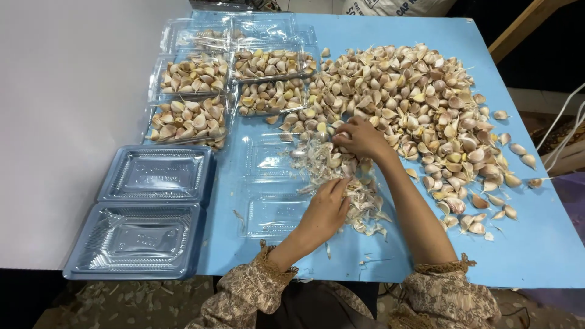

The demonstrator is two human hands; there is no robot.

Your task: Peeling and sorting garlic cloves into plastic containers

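While both hands worked at the near edge of the garlic pile, the left hand lay palm-down on the loose papery skins, fingers narrow and curled; whether they pinched a clove, can't tell. Right hand sat further up at the pile's edge, fingers bunched tight around what looked like a small clove, item itself hidden. Pile covered most of the blue counter, with stray cloves off to the right. Open clear tray lay empty just left of the hands, touching the skins. Four filled clear trays of cloves sat beyond it at the far left, with near-empty ones behind. Stack of blue-tinted empty trays rested at the near left, overlapping the counter edge and a white surface. Patterned ruffled sleeves on both arms.
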